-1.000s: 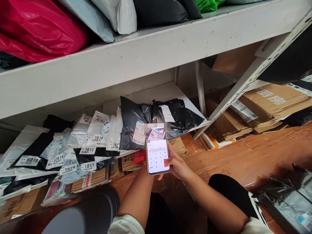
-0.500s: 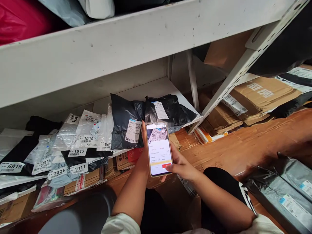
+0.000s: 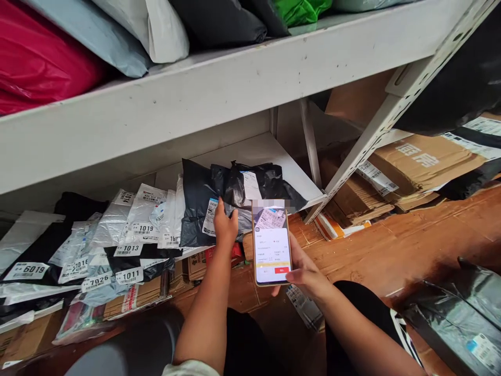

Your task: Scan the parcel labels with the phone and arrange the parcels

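My right hand (image 3: 307,274) holds a smartphone (image 3: 271,256) upright with the screen facing me, the thumb by a red button low on the display. The screen shows a picture of a label above lines of text. To its left, my left hand (image 3: 226,224) is over the lower right part of a black plastic parcel (image 3: 198,196), beside its white label (image 3: 210,216). Its thumb and forefinger are apart; the other fingers are hard to make out. A second black parcel (image 3: 270,180) with a white label lies just behind and to the right.
Numbered mailing bags (image 3: 143,216) lean in a row along the lower shelf to the left. A white shelf beam (image 3: 235,86) crosses above my hands. Cardboard boxes (image 3: 422,162) lie beyond the shelf post (image 3: 371,122), and a large dark parcel (image 3: 457,308) rests at lower right.
My left hand has come away from beside the phone, leftward onto the black parcel. The phone in my right hand has shifted right. The view has tilted up, showing more of the upper shelf.
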Demonstrator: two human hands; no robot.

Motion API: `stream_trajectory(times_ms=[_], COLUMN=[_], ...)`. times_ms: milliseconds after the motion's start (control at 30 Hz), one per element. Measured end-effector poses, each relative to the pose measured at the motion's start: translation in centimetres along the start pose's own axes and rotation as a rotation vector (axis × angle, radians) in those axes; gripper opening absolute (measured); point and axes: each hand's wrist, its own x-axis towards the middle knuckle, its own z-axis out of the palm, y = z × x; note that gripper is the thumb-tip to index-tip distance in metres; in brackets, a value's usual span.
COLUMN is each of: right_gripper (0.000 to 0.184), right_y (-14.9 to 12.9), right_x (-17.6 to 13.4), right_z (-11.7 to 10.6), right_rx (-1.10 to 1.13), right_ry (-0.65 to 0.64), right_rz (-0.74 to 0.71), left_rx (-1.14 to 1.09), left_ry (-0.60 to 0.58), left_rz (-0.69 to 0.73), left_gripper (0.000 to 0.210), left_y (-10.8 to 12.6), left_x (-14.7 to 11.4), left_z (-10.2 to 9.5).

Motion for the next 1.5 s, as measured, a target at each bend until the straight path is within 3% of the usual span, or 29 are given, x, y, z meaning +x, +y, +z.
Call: stream_trajectory(times_ms=[133, 233, 400, 533, 733, 1167, 1500], right_gripper=[0.097, 0.093, 0.091, 0.088, 0.084, 0.081, 0.083], right_y=[-1.1, -1.5, -1.4, -1.4, -1.7, -0.9, -1.1], right_x=[-0.3, -0.3, -0.1, 0.0, 0.2, 0.4, 0.3], right_z=[-0.9, -1.1, -1.0, -1.2, -1.7, -2.6, -2.7], right_rx=[0.006, 0.004, -0.005, -0.045, -0.054, -0.025, -0.017], right_ry=[0.074, 0.109, 0.18, 0.209, 0.223, 0.187, 0.174], right_rz=[-0.054, -0.079, -0.099, -0.089, -0.122, -0.11, -0.106], left_rx=[0.019, 0.061, 0.146, 0.214, 0.317, 0.425, 0.441], left_ry=[0.068, 0.131, 0.195, 0.203, 0.155, 0.166, 0.137], left_rz=[-0.017, -0.01, 0.037, 0.159, 0.26, 0.278, 0.16], left_gripper=[0.063, 0.059, 0.051, 0.043, 0.051, 0.051, 0.053], left_y=[-1.3, -1.3, 0.8, 3.7, 7.0, 7.1, 6.5], left_x=[1.2, 0.9, -0.1, -1.2, -2.3, -2.3, -1.5], left_z=[-3.6, -4.5, -3.3, -2.1, -1.1, -1.0, -1.8])
